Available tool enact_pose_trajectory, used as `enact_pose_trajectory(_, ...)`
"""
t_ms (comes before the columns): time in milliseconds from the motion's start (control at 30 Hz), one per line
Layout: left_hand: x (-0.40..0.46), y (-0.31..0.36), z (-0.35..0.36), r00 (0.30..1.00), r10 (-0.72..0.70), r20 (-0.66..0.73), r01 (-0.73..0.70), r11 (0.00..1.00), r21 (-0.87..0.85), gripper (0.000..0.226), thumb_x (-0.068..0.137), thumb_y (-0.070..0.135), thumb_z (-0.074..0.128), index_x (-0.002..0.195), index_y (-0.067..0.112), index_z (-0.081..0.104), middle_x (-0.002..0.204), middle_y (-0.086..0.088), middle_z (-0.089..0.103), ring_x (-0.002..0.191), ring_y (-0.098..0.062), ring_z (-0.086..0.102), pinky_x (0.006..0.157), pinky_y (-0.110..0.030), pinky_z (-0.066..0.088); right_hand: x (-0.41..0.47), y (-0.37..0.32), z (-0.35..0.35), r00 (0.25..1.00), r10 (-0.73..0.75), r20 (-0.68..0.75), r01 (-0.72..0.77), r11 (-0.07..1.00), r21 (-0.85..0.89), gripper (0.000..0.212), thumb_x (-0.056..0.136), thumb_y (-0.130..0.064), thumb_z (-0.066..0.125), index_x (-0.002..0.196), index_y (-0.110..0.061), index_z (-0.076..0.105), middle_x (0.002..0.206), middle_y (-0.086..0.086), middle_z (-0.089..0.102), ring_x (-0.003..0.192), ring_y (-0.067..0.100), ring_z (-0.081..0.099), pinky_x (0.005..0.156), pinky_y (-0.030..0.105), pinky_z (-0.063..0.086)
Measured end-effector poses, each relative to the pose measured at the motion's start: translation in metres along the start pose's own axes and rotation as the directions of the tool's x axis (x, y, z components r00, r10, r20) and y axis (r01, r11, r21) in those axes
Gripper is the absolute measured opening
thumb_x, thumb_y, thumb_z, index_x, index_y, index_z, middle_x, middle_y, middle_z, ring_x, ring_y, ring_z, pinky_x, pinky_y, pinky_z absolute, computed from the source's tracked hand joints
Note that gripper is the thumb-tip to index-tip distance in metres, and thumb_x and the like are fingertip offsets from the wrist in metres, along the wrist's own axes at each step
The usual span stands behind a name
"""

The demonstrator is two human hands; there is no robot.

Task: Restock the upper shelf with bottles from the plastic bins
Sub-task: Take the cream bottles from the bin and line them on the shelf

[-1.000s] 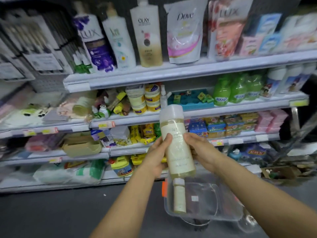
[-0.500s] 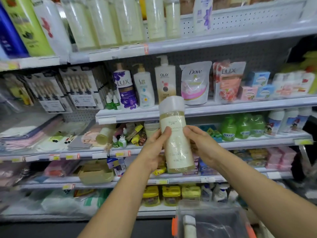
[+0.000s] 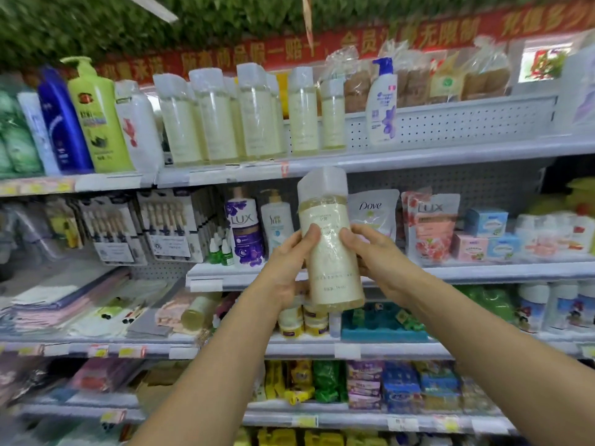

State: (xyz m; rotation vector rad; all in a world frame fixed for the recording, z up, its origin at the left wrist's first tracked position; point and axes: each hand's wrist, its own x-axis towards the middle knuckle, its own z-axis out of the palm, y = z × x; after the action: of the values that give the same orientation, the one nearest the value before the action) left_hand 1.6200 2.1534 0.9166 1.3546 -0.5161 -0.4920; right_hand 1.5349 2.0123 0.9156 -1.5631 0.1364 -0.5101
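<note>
Fingers of your left hand (image 3: pixel 289 268) and right hand (image 3: pixel 375 255) grip the pale bottle (image 3: pixel 331 246) mid-frame, hiding its blurred label; behind, Dove pouch (image 3: pixel 373 214) and LUX bottle (image 3: pixel 243 225) read clearly.

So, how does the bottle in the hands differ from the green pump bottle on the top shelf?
The held bottle is pale cream and translucent; the green pump bottle is opaque lime. The held bottle has a frosted flat cap, the green one a pump. The held one is gripped by the left hand and right hand; the green one stands on the upper shelf. Both are roughly upright.

I am reading "LUX" on a purple bottle (image 3: pixel 242 226) and a pink pouch (image 3: pixel 431 225); "Dove" is showing on a white pouch (image 3: pixel 373 212).
</note>
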Motion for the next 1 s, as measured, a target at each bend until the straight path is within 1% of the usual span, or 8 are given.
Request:
enact_pose_trajectory(100, 0.015, 0.012, 0.005, 0.999, 0.044, -0.008, -0.044, 0.999, 0.005, 0.043, 0.087, 0.053, 0.066, 0.121, 0.028, 0.066, 0.100, 0.010, 0.077, 0.102, -0.016, 0.069, 0.069, -0.035, 0.056, 0.014, -0.013, -0.007, 0.999, -0.031, 0.027, 0.031, 0.999, -0.011, 0.030, 0.096, -0.036, 0.058, 0.121, -0.021, 0.058, 0.114, 0.003, 0.071, 0.101, 0.020, 0.070, 0.084, 0.037, 0.057)
enact_pose_trajectory(233, 0.031, 0.032, 0.012, 0.995, 0.098, 0.013, -0.098, 0.995, -0.004, 0.046, 0.085, 0.053, 0.066, 0.122, 0.026, 0.065, 0.097, 0.009, 0.077, 0.084, -0.011, 0.075, 0.058, -0.029, 0.058, 0.032, -0.031, -0.016, 0.997, -0.059, 0.052, 0.061, 0.998, -0.029, 0.032, 0.095, -0.038, 0.059, 0.122, -0.022, 0.057, 0.113, 0.004, 0.071, 0.101, 0.023, 0.070, 0.090, 0.044, 0.056)
enact_pose_trajectory(400, 0.049, 0.060, 0.023, 0.989, 0.146, -0.018, -0.145, 0.988, 0.044, 0.044, 0.086, 0.056, 0.066, 0.120, 0.029, 0.065, 0.101, 0.009, 0.077, 0.088, -0.010, 0.074, 0.067, -0.032, 0.056, 0.055, -0.057, -0.022, 0.991, -0.130, 0.039, 0.131, 0.991, -0.041, 0.045, 0.090, -0.038, 0.066, 0.127, -0.015, 0.055, 0.115, 0.005, 0.070, 0.099, 0.021, 0.070, 0.084, 0.037, 0.057)
enact_pose_trajectory(567, 0.068, 0.086, 0.023, 0.984, 0.174, -0.036, -0.173, 0.984, 0.037, 0.042, 0.085, 0.056, 0.067, 0.115, 0.026, 0.068, 0.097, 0.007, 0.078, 0.083, -0.009, 0.075, 0.059, -0.027, 0.058, 0.083, -0.077, -0.021, 0.986, -0.165, 0.027, 0.166, 0.985, -0.044, 0.044, 0.089, -0.037, 0.067, 0.124, -0.013, 0.058, 0.113, 0.007, 0.071, 0.097, 0.022, 0.072, 0.083, 0.038, 0.058)
enact_pose_trajectory(767, 0.095, 0.109, 0.012, 0.974, 0.222, -0.043, -0.220, 0.974, 0.047, 0.047, 0.081, 0.059, 0.069, 0.116, 0.027, 0.068, 0.105, 0.003, 0.077, 0.102, -0.020, 0.072, 0.078, -0.039, 0.059, 0.119, -0.091, -0.013, 0.975, -0.222, 0.031, 0.223, 0.974, -0.044, 0.044, 0.086, -0.044, 0.069, 0.121, -0.018, 0.061, 0.106, 0.001, 0.075, 0.089, 0.015, 0.074, 0.072, 0.028, 0.056)
enact_pose_trajectory(833, 0.104, 0.120, 0.008, 0.969, 0.243, -0.042, -0.240, 0.969, 0.059, 0.046, 0.081, 0.058, 0.070, 0.113, 0.026, 0.069, 0.100, 0.005, 0.077, 0.097, -0.018, 0.073, 0.074, -0.037, 0.059, 0.130, -0.097, -0.009, 0.970, -0.241, 0.020, 0.242, 0.969, -0.047, 0.046, 0.085, -0.046, 0.070, 0.121, -0.018, 0.062, 0.105, -0.001, 0.075, 0.087, 0.014, 0.074, 0.066, 0.026, 0.056)
enact_pose_trajectory(933, 0.118, 0.138, 0.001, 0.958, 0.284, -0.048, -0.280, 0.957, 0.073, 0.044, 0.082, 0.056, 0.070, 0.112, 0.024, 0.070, 0.094, 0.009, 0.078, 0.082, -0.011, 0.075, 0.059, -0.029, 0.058, 0.152, -0.109, -0.004, 0.961, -0.276, 0.005, 0.276, 0.959, -0.063, 0.054, 0.084, -0.048, 0.070, 0.126, -0.016, 0.059, 0.111, 0.001, 0.073, 0.094, 0.016, 0.072, 0.079, 0.033, 0.058)
enact_pose_trajectory(1000, 0.130, 0.152, -0.004, 0.946, 0.319, -0.050, -0.313, 0.945, 0.099, 0.047, 0.082, 0.056, 0.070, 0.115, 0.023, 0.069, 0.100, 0.007, 0.077, 0.090, -0.014, 0.073, 0.064, -0.031, 0.059, 0.167, -0.118, 0.001, 0.954, -0.300, 0.017, 0.300, 0.952, -0.065, 0.054, 0.085, -0.047, 0.068, 0.127, -0.014, 0.058, 0.112, 0.003, 0.072, 0.096, 0.018, 0.072, 0.085, 0.037, 0.058)
